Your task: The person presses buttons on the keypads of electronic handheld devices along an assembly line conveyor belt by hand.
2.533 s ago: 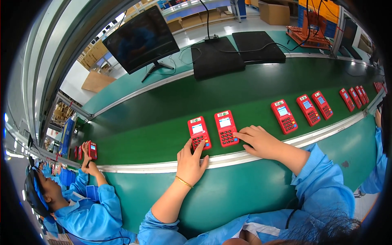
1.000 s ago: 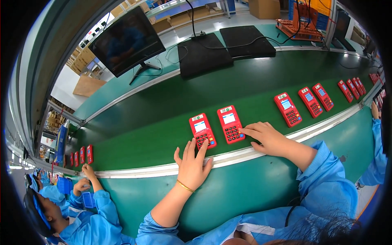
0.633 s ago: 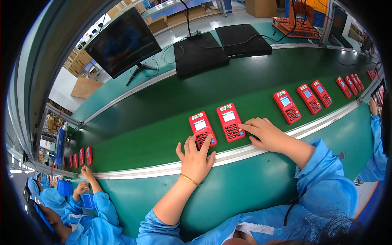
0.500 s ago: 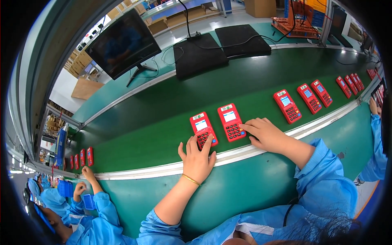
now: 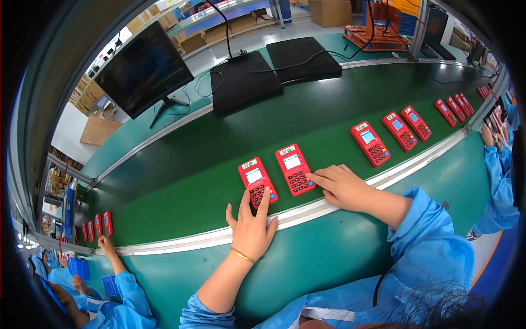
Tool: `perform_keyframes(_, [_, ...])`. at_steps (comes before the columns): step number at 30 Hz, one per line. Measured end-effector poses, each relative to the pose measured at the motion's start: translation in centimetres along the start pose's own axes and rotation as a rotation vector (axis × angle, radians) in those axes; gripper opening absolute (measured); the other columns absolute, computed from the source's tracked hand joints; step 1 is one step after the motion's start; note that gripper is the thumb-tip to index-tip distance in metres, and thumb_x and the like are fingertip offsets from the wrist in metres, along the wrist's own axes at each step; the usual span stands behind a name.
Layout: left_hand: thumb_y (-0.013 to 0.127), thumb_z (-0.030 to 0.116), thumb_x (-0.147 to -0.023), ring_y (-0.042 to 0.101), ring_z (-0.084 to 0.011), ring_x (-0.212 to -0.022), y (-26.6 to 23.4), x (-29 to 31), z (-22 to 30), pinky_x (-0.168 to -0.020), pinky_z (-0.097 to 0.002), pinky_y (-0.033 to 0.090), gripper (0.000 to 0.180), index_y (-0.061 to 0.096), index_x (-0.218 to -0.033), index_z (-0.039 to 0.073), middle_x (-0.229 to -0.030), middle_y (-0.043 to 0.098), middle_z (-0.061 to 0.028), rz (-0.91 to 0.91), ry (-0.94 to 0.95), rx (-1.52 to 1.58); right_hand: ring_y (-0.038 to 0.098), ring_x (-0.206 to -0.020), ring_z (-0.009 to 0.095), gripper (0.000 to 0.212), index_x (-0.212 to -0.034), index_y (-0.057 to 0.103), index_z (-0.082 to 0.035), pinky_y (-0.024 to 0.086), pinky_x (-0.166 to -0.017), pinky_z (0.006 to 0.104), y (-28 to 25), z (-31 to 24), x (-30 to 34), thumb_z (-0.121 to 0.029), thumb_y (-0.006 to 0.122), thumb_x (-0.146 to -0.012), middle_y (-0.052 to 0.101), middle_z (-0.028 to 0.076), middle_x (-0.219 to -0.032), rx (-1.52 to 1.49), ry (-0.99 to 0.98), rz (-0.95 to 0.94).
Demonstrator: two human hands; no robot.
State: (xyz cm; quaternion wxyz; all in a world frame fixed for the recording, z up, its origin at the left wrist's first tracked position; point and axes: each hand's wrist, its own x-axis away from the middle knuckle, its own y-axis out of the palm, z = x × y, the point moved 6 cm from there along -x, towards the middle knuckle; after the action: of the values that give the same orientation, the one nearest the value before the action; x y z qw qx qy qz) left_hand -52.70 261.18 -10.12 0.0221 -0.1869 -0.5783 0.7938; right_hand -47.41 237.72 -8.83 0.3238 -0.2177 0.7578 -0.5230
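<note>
Two red handheld keypad terminals lie side by side on the dark green conveyor belt (image 5: pixel 339 104). My left hand (image 5: pixel 252 227) rests at the belt's near edge with its fingertips on the keypad of the left terminal (image 5: pixel 256 181). My right hand (image 5: pixel 342 186) lies flat beside the right terminal (image 5: pixel 294 169), its fingertips touching the lower keys. Neither hand grips anything. Both terminals show small lit screens and face up.
Three more red terminals (image 5: pixel 397 134) lie further right on the belt, with others (image 5: pixel 453 108) beyond. Two black pads (image 5: pixel 244 82) and a dark monitor (image 5: pixel 143 71) stand behind the belt. A co-worker's hand (image 5: pixel 105 247) reaches several red terminals (image 5: pixel 98 225) at left; another blue-sleeved person (image 5: pixel 498 164) works at right.
My view has drifted slightly. My left hand has slid forward so its fingers lie on the left terminal's keys. The right hand has stayed at the right terminal.
</note>
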Motion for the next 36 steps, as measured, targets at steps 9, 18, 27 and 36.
perform_keyframes(9, [0.074,0.029,-0.089,0.044,-0.0406,-0.141,-0.2,0.8,-1.2,-0.114,-0.0675,0.02,0.064,0.052,-0.149,0.023,-0.156,0.038,-0.026,-0.023,0.12,-0.072,0.06,-0.119,0.03,0.057,-0.139,0.061,-0.02,0.044,-0.103,0.0468,-0.4,-0.8,0.2,-0.012,0.07,-0.084,0.061,0.014,-0.132,0.078,-0.034,-0.028])
perform_keyframes(18, [0.069,0.02,-0.089,0.047,-0.0375,-0.139,-0.1,0.4,-1.4,-0.112,-0.0672,0.023,0.052,0.06,-0.14,0.022,-0.149,0.045,-0.0251,0.054,0.103,-0.049,0.062,-0.111,0.027,0.051,-0.134,0.066,-0.02,0.047,-0.095,0.0437,-0.2,-0.9,-0.1,-0.014,0.07,-0.084,0.065,0.011,-0.122,0.119,-0.035,0.05])
perform_keyframes(27, [0.065,0.012,-0.088,0.047,-0.0356,-0.137,0.9,-0.3,-1.6,-0.112,-0.0668,0.023,0.054,0.057,-0.141,0.013,-0.137,0.052,-0.0204,0.125,0.061,-0.051,0.06,-0.105,0.024,0.048,-0.132,0.067,-0.021,0.045,-0.091,0.0408,-0.4,-1.0,-0.9,-0.012,0.067,-0.085,0.061,0.007,-0.113,0.035,0.096,0.062])
perform_keyframes(36, [0.067,0.02,-0.089,0.051,-0.0356,-0.135,0.3,-0.2,-1.6,-0.114,-0.0661,0.022,0.055,0.056,-0.142,0.014,-0.135,0.056,-0.0202,0.137,0.082,-0.12,0.06,-0.113,0.027,0.053,-0.139,0.061,-0.02,0.044,-0.098,0.0449,0.4,-1.7,0.1,-0.013,0.066,-0.087,0.061,0.01,-0.125,0.061,0.101,0.069])
